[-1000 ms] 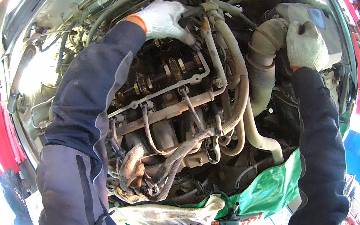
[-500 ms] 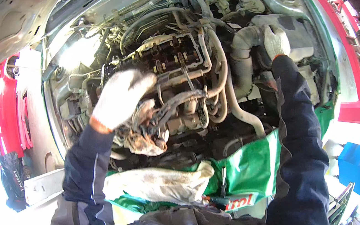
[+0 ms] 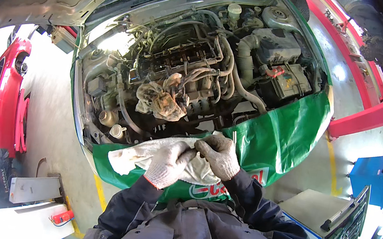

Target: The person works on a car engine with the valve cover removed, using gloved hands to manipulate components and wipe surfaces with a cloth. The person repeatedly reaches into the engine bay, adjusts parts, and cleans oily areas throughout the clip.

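From my feed, both gloved hands sit at the front edge of the engine bay, over the green fender cover draped across the car's front. Left hand and right hand are fingertip to fingertip — fingers curled in, pinching either each other's glove or the white cloth lying under them; can't tell which, the knuckles hide the contact pt. The cloth spreads left of the hands along the cover, its near edge hidden by the wrists. A dirty brownish rag is stuffed into the engine just behind the hands. The cover carries a white-and-red label patch — mostly blocked by my right sleeve. Right of the bay, a red lift arm; further right a blue cabinet, cut off by the lens rim.
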